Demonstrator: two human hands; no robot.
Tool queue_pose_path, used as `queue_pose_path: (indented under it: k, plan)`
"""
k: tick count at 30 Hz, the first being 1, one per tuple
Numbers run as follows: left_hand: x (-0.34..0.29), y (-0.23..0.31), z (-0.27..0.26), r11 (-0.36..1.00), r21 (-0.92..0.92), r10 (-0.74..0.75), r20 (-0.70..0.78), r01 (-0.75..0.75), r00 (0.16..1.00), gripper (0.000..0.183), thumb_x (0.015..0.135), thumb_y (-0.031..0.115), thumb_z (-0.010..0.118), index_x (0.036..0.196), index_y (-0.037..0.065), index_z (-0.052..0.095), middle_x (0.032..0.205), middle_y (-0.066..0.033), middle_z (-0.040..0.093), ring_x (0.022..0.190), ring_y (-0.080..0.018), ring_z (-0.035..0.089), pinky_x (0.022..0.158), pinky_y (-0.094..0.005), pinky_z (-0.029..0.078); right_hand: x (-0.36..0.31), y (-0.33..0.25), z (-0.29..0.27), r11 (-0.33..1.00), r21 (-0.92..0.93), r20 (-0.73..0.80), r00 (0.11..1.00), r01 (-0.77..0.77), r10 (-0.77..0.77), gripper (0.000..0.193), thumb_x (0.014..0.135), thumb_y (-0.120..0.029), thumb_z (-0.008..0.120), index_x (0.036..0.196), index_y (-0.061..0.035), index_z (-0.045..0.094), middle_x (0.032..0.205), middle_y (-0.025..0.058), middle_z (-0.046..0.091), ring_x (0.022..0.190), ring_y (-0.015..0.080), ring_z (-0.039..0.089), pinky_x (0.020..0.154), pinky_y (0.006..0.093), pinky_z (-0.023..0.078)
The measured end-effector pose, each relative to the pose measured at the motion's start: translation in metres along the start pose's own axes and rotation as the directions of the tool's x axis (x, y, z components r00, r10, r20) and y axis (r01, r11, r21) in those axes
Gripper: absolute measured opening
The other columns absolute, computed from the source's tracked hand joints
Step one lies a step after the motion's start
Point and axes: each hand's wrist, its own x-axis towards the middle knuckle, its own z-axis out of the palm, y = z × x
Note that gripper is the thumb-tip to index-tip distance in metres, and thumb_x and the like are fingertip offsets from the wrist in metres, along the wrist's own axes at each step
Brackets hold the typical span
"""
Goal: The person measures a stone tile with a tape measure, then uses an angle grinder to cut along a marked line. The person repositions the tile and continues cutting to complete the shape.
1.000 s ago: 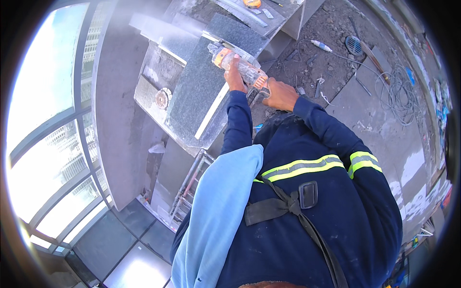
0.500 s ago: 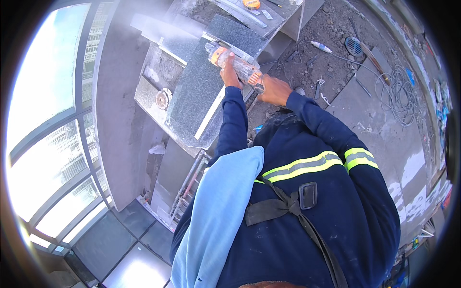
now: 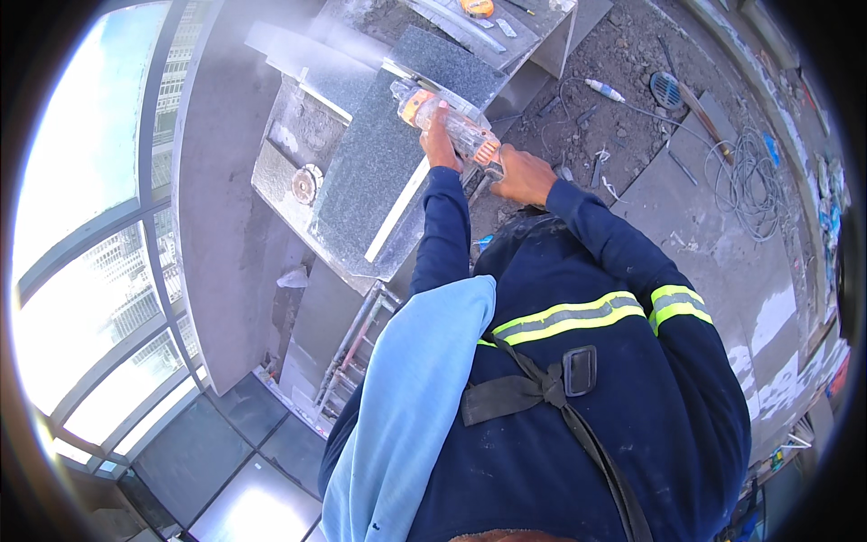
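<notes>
Hands both wrapped round an orange angle grinder: left hand gripping the middle of the body, right hand on the rear end. Grinder head sits at the far edge of a dark speckled granite slab lying flat on the bench, dust spraying off to the left. Loose cutting disc on the bench just beside the slab. Coiled cable on the floor, well apart to the right

A building site: bare concrete floor strewn with rubble, loose cable, stone slab, scaffolding, reflective workwear.
</notes>
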Motion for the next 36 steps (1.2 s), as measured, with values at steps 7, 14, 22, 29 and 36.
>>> queue_pose_path:
  k: [7,14,22,29,36]
  plan:
    - [0.009,0.005,-0.001,1.0,0.019,-0.01,-0.025,0.01,1.0,0.054,0.089,0.025,0.079,0.129,-0.006,0.06,0.111,-0.0127,0.069,0.094,-0.025,0.071,0.083,-0.0413,0.059,0.009,-0.004,-0.003,0.999,0.032,0.017,1.0,0.026,-0.026,0.06,0.076,-0.032,0.078,0.116,0.0061,0.054,0.104,0.0312,0.071,0.101,0.0467,0.069,0.087,0.0517,0.053]
    - [-0.016,-0.005,0.003,1.0,-0.006,0.026,0.003,-0.026,1.0,0.05,0.09,0.025,0.078,0.126,-0.006,0.061,0.111,-0.0124,0.069,0.094,-0.0242,0.071,0.081,-0.0409,0.059,-0.017,-0.001,-0.003,0.999,0.001,0.011,0.999,-0.053,0.053,0.06,0.076,-0.029,0.077,0.118,0.0084,0.056,0.104,0.0314,0.071,0.102,0.0466,0.07,0.088,0.0509,0.054]
    - [-0.01,-0.01,0.0,1.0,0.002,0.021,-0.025,-0.021,0.999,0.049,0.09,0.024,0.078,0.127,-0.005,0.062,0.109,-0.0121,0.069,0.09,-0.0229,0.071,0.08,-0.0392,0.059,-0.011,0.004,0.001,0.999,0.001,0.008,0.999,-0.04,0.04,0.059,0.076,-0.029,0.077,0.117,0.0066,0.054,0.104,0.031,0.071,0.101,0.0477,0.069,0.087,0.0525,0.054]
    - [0.007,-0.001,-0.003,1.0,0.011,-0.019,-0.009,0.019,1.0,0.053,0.091,0.027,0.077,0.128,-0.004,0.057,0.108,-0.0133,0.067,0.09,-0.0276,0.072,0.08,-0.0439,0.061,0.007,0.002,0.003,0.999,0.034,-0.007,1.0,0.008,-0.008,0.059,0.076,-0.031,0.077,0.115,0.0064,0.054,0.104,0.0308,0.071,0.101,0.0476,0.069,0.086,0.0525,0.053]
    - [-0.015,-0.009,0.001,1.0,0.013,0.011,-0.009,-0.011,1.0,0.049,0.092,0.024,0.077,0.128,-0.004,0.061,0.109,-0.0116,0.069,0.091,-0.0236,0.071,0.081,-0.0403,0.059,-0.018,0.003,0.0,1.0,0.006,0.003,1.0,-0.02,0.02,0.058,0.077,-0.031,0.076,0.115,0.0066,0.054,0.103,0.031,0.071,0.101,0.0472,0.069,0.086,0.0524,0.053]
